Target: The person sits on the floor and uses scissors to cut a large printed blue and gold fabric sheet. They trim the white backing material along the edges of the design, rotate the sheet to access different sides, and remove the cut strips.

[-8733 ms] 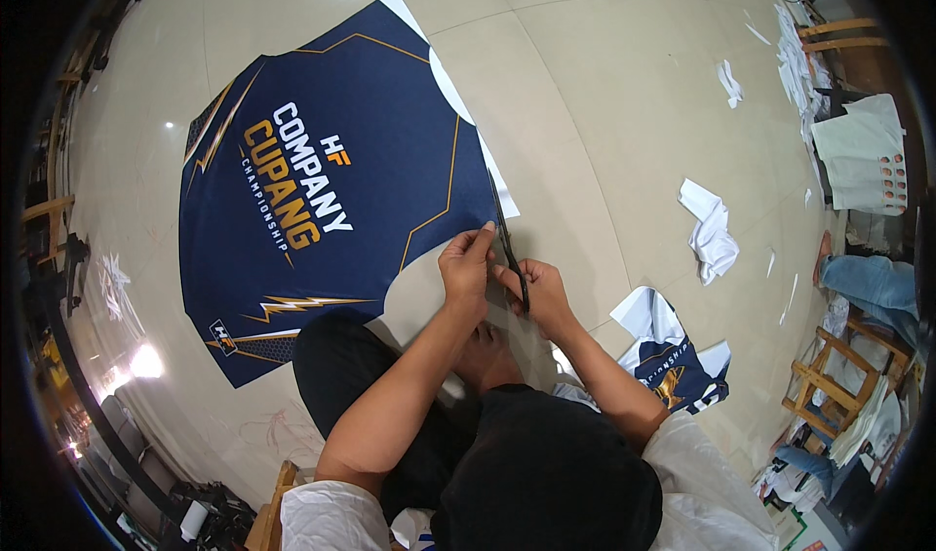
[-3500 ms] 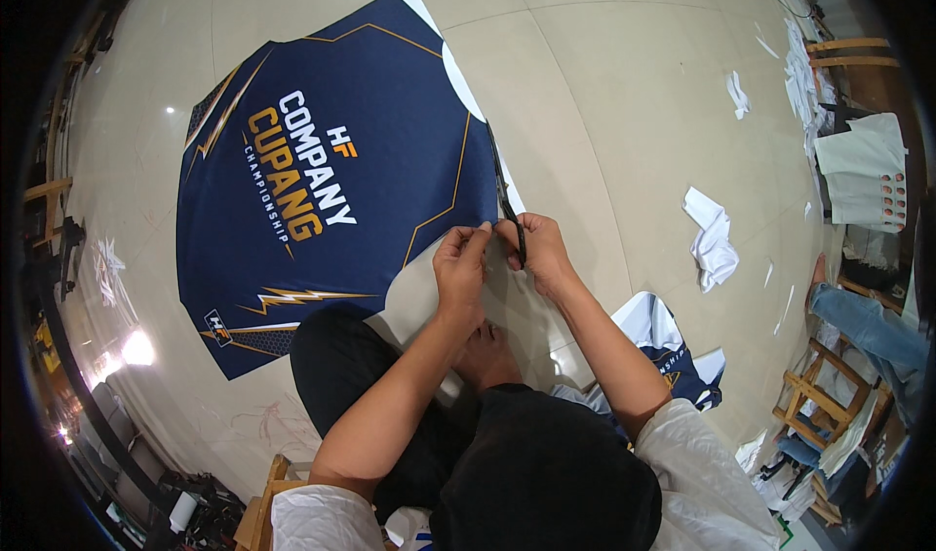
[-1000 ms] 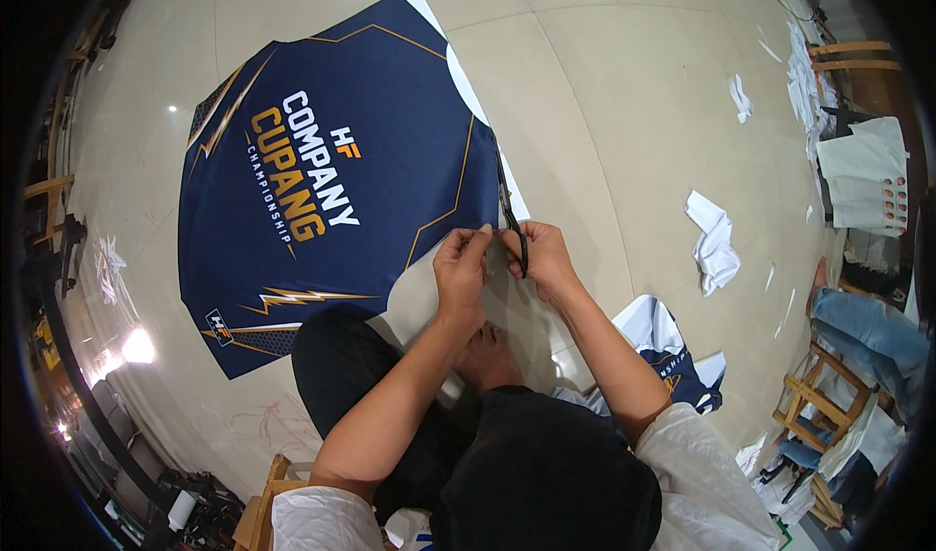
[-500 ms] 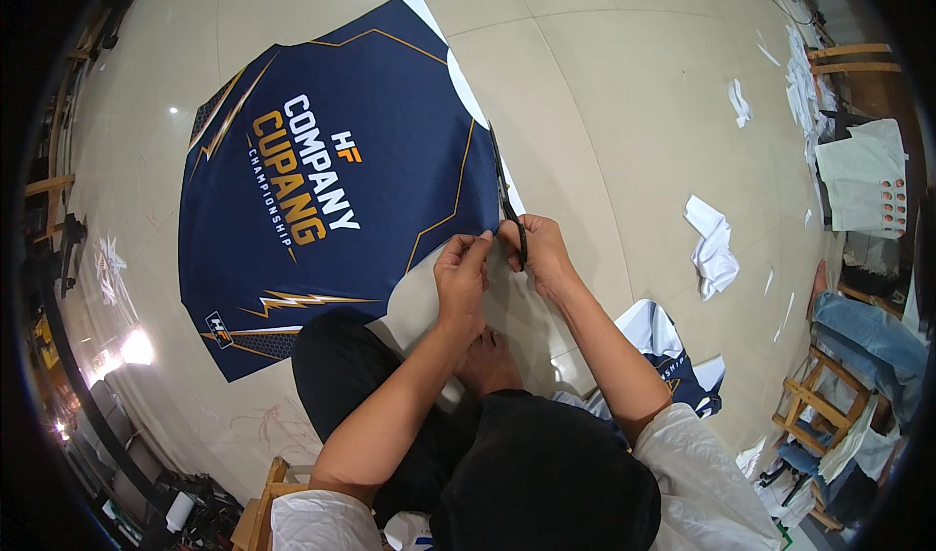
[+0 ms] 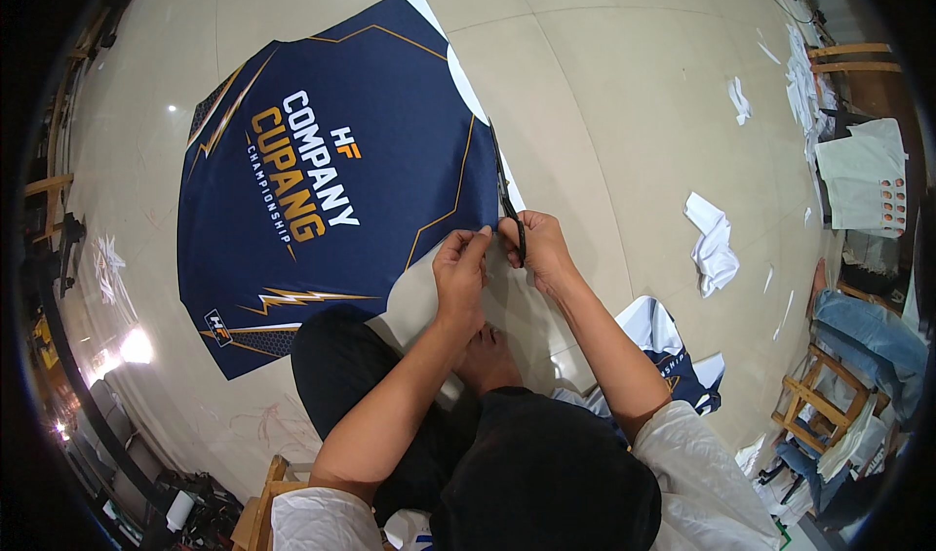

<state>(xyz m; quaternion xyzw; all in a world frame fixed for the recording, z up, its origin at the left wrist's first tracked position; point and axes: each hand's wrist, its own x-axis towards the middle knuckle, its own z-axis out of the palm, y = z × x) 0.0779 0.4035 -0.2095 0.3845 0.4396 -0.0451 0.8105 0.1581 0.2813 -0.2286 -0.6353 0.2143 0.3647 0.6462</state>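
Note:
A dark navy jersey panel [image 5: 390, 161] with gold lines, lightning shapes and printed lettering lies spread on the floor. My left hand [image 5: 461, 273] pinches its near right corner between thumb and fingertips. Just right of it, my right hand [image 5: 538, 247] is closed around the handles of black scissors [image 5: 508, 200]. Their long blades point away from me along the panel's right edge. A narrow white margin shows beside the blades. How far apart the blades stand is hard to see.
Navy and white fabric [image 5: 655, 332] lies by my right forearm. A crumpled white scrap [image 5: 714, 244] is farther right, with more scraps [image 5: 804, 88] along the right side. A wooden stool [image 5: 824, 400] stands at lower right. My bare foot [image 5: 487, 361] rests below my hands.
The panel, scissors and both hands appear very slightly higher in the picture. Both grips look the same.

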